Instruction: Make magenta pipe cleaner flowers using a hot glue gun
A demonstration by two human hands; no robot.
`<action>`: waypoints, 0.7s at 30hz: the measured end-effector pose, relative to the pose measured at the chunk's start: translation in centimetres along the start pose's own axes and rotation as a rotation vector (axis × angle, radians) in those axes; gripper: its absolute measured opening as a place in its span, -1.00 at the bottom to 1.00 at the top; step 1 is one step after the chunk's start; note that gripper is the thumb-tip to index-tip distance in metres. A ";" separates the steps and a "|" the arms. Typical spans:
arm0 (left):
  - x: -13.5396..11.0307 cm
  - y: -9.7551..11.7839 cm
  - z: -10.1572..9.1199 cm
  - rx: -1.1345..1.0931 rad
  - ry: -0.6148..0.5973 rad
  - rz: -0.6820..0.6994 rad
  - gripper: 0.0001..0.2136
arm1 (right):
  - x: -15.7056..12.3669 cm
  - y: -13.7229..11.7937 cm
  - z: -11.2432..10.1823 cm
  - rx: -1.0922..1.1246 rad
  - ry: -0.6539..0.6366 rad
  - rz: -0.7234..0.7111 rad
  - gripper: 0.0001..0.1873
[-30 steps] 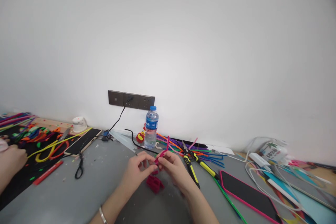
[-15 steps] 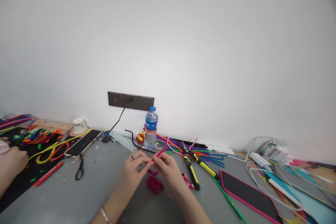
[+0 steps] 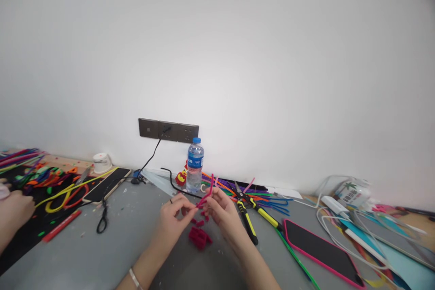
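Between my hands is a thin pink pipe cleaner (image 3: 205, 197), its upper end sticking up and bent. My left hand (image 3: 177, 213) pinches its lower end between thumb and forefinger. Higher along it, my right hand (image 3: 220, 208) closes its fingers round the stem. Just below my fingertips, a dark pink fuzzy bundle (image 3: 200, 237) lies on the grey table (image 3: 142, 240), with small pink cut pieces (image 3: 200, 223) beside it. Pliers with black and yellow handles (image 3: 248, 222) rest to the right of my right hand.
A water bottle (image 3: 195, 165) stands behind my hands, near a red and yellow figure (image 3: 181, 176). Pipe cleaners (image 3: 272, 203) lie along the wall. A pink-edged phone (image 3: 321, 251) and white cables (image 3: 326, 222) are at right. At left are another person's hand (image 3: 16, 213), a phone (image 3: 107, 185) and scissors (image 3: 71, 197).
My right hand has shifted slightly up and right, away from my left fingertips, so more of the pink pipe cleaner shows between them. My left hand has stayed nearly in place.
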State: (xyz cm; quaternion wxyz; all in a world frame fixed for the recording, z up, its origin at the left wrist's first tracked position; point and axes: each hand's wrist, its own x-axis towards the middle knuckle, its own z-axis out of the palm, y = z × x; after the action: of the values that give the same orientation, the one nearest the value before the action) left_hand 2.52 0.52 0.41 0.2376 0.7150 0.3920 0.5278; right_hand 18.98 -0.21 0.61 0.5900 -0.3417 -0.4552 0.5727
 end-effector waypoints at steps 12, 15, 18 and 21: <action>-0.2 0.7 0.0 -0.363 -0.095 -0.392 -0.74 | 0.0 -0.6 0.5 -0.181 0.075 -0.122 -0.70; 0.0 0.8 0.2 -0.464 -0.087 -0.425 -0.72 | 0.1 -0.2 0.5 -0.188 0.114 -0.090 -0.65; 0.1 0.8 0.4 -0.520 -0.076 -0.430 -0.70 | 0.2 0.3 0.5 -0.157 0.125 -0.036 -0.60; 0.2 0.7 0.3 -0.555 -0.135 -0.466 -0.67 | 0.3 0.4 0.5 -0.102 0.122 -0.024 -0.60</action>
State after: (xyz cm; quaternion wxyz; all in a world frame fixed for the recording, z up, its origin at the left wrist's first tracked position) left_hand 3.03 0.29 0.99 0.5617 0.5480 0.3696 0.4976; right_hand 18.30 0.03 0.43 0.6053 -0.4000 -0.4512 0.5196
